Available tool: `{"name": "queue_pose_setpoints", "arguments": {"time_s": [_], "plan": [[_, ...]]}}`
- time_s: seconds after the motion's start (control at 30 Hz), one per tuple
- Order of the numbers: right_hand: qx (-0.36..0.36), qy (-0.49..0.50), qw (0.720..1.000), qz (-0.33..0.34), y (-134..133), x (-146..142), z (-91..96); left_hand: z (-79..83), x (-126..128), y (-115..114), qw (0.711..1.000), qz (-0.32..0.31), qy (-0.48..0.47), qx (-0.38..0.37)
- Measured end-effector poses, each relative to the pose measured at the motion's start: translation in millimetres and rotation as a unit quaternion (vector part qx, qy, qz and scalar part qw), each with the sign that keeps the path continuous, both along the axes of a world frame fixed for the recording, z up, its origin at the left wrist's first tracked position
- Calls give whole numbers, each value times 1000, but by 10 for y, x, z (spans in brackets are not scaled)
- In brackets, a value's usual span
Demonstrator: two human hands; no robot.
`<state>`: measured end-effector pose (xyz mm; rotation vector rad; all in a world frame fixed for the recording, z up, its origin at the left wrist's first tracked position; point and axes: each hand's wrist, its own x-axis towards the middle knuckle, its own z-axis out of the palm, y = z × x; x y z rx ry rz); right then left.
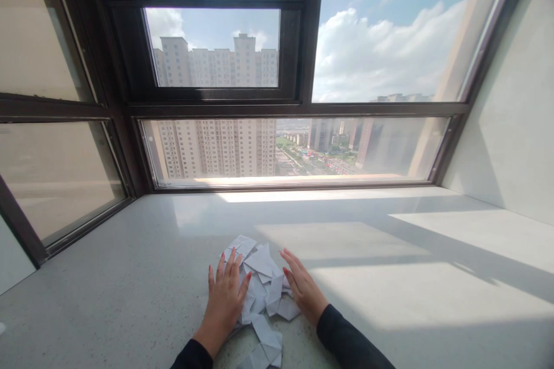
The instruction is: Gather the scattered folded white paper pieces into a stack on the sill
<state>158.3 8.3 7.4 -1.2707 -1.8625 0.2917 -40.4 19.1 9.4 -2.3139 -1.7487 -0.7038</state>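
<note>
A loose heap of torn, creased white paper pieces lies on the pale speckled sill. My left hand rests over the heap's left side with its fingers spread, touching the paper. At the right edge of the heap is my right hand, its fingers stretched out and its palm turned in toward the paper. Between the hands the scraps overlap one another. A few folded strips trail from the heap toward me, near the bottom of the view.
The wide stone sill runs up to a dark-framed window. A side window stands at the left and a white wall at the right. Sunlight and shadow bands cross the sill.
</note>
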Motion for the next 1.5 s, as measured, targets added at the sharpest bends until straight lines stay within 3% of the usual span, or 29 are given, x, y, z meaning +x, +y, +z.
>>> {"name": "queue_pose_setpoints", "arguments": {"time_s": [0.17, 0.33, 0.47, 0.63, 0.87, 1.17, 1.5], "plan": [[-49, -33, 998, 17, -6, -5, 8, 95, 63, -99, 995, -101, -2, 14], [-7, -4, 1000, -20, 2, 12, 47, 212, 212, -315, 968, -248, 49, 0], [17, 28, 999, -41, 79, 65, 10, 215, 343, -399, 954, -289, 71, -43], [17, 53, 998, -38, 130, 95, -32, 183, 378, -254, 968, -234, 66, -58], [8, 51, 998, -46, 129, 124, -62, 212, 241, -18, 981, -162, 59, -88], [-18, 42, 998, -49, 165, 141, -116, 250, -320, 201, 985, -96, 85, -113], [-49, 38, 998, -31, 169, 125, -136, 289, -801, 322, 979, -102, 126, -125]]}}
